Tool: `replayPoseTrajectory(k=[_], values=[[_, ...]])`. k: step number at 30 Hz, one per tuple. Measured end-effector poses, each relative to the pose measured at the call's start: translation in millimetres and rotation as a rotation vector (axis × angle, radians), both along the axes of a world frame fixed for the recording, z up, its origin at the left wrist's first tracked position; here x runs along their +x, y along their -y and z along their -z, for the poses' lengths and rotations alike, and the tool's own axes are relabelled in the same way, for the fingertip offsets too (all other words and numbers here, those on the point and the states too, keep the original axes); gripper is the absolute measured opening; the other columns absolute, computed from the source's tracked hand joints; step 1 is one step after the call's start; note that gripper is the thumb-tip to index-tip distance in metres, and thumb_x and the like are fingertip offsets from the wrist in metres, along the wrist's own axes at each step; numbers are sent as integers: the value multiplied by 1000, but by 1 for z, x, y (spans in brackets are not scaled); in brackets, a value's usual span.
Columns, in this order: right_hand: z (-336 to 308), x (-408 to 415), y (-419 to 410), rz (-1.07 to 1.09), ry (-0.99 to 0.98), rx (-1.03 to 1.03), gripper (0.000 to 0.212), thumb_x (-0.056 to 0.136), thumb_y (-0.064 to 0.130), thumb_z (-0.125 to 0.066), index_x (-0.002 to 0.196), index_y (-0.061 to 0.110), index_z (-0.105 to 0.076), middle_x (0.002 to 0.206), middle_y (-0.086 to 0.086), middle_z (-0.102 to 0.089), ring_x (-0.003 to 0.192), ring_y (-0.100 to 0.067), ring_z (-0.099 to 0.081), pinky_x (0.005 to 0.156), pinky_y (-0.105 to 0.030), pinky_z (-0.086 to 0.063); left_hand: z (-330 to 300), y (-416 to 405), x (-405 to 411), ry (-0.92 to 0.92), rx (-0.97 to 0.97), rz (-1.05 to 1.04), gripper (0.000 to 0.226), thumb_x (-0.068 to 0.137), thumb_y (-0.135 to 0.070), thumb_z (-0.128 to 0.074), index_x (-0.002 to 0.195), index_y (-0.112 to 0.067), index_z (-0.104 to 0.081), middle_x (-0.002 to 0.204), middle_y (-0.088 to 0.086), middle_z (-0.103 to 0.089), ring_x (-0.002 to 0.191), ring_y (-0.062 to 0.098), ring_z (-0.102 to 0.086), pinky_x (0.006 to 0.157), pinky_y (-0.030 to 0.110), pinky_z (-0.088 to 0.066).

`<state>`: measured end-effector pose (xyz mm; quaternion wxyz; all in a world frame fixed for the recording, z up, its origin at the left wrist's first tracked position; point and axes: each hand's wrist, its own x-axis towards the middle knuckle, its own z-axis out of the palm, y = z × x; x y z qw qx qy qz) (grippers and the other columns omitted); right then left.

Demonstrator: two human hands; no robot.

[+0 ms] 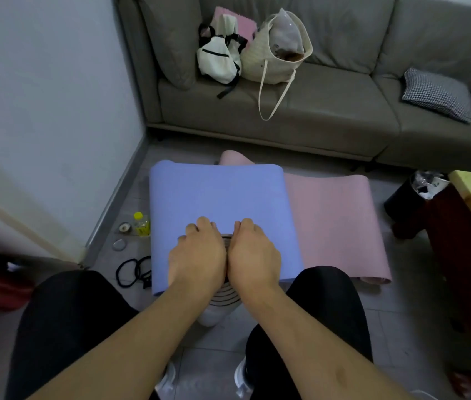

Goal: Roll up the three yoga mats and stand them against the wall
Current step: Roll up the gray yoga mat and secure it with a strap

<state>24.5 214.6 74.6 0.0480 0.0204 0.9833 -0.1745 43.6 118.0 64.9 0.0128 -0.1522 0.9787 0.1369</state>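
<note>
Both hands are lying side by side on the blue yoga mat (pixel 217 197), the left hand (pixel 196 255) and right hand (pixel 253 256) touching at their inner edges, fingers curling down over the mat at its near middle. Whether they are gripping or only pressing, I cannot tell. The blue mat is lying flat on the floor (pixel 300 327), overlapping a pink yoga mat (pixel 335 220) spreading toward 2 o'clock. A yellow-capped bottle (pixel 141 223) is standing at 10 o'clock beside the mat's left edge, and a grey sofa (pixel 329 111) is sitting at 12 o'clock.
</note>
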Motion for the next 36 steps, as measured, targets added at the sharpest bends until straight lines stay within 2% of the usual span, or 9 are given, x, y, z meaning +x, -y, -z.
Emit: replayPoseTrajectory(k=[7,11,14,17,19,25,30,34,36], values=[[-7,2,-6,-11,25,20,35,116,34,-24,116,15,-53,115,-3,-65,98,-28,-67,70,-37,-35,8,3,1,17,-36,125,36,100,-27,-10,111,-18,-42,103,1,-45,71,17,-31,49,30,-15],[-4,5,-5,-8,-3,18,38,116,36,-22,117,14,-54,115,-5,-66,99,-30,-67,72,-38,-38,20,21,-4,5,193,140,25,103,-35,-16,94,-24,-36,95,-3,-46,81,22,-48,60,36,-33],[-2,3,-4,0,-14,-10,36,116,34,-24,118,14,-54,115,-5,-63,97,-29,-66,70,-36,-35,25,26,-4,-26,223,142,32,102,-37,-12,103,-23,-41,93,-5,-40,89,24,-48,69,37,-37],[-2,1,-1,0,-12,-16,34,116,33,-24,119,14,-53,116,-6,-62,96,-30,-66,69,-36,-33,14,17,-2,-27,130,57,46,100,-39,-6,112,-19,-46,103,2,-51,85,24,-49,63,37,-36],[-2,2,2,-24,11,13,31,116,31,-25,118,14,-51,116,-6,-62,98,-32,-66,68,-37,-33,8,11,0,11,53,41,39,103,-29,-10,117,-17,-44,110,5,-52,79,22,-41,60,35,-30],[-2,-3,2,-54,31,36,19,113,23,-31,115,15,-48,114,-5,-61,95,-30,-66,68,-38,-38,1,7,-5,37,43,45,17,110,-24,-29,117,-14,-40,111,9,-54,83,24,-45,61,34,-33],[-6,0,-12,-190,30,-102,24,114,37,-29,98,24,-41,96,0,-56,87,-28,-60,68,-39,-38,-3,11,-3,43,93,-9,20,108,-22,-24,115,-16,-41,108,4,-51,83,22,-46,60,32,-32],[-2,23,-28,-319,38,-140,30,108,54,-37,129,34,-47,108,3,-65,98,-27,-63,73,-39,-44,3,23,-5,-30,235,-81,18,104,-25,-19,98,-22,-35,97,-2,-50,78,20,-42,61,35,-33],[3,27,-31,-320,32,-157,32,106,56,-41,125,31,-42,104,0,-68,94,-30,-65,73,-42,-49,5,24,-1,-46,215,-76,27,104,-30,-15,93,-21,-38,92,-1,-54,73,20,-45,60,37,-32]])
